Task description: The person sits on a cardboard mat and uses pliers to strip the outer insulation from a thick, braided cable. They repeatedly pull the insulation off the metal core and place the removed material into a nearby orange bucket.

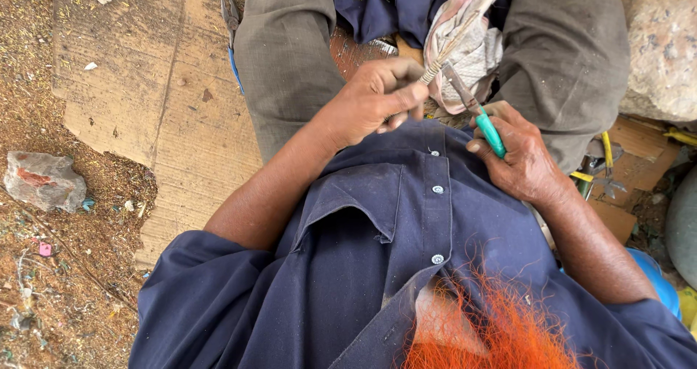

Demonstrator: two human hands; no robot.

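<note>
1. Head view: your left hand [374, 97] was closed tight around the near end of a thin, cable-like rod [443, 57], fingers curled with the thumb over them. The rod ran up from that fist into a bundle of pale cloth [465, 46] lying in your lap between your knees.
2. Your right hand [519, 158] was wrapped around the green handles of a pair of pliers [475, 108], fingers closed on the grips. The metal nose pointed at the rod just above your left fist; whether the nose was biting it, I could not tell.
3. The rod looked stiff, light and slim, likely springy, so a pinch close to the working point suited it best.
4. The cloth looked soft and limp, giving the rod no support.
5. A cardboard sheet [145, 86] lay on the ground by your left knee, and loose tools [602, 166] by your right.
</note>
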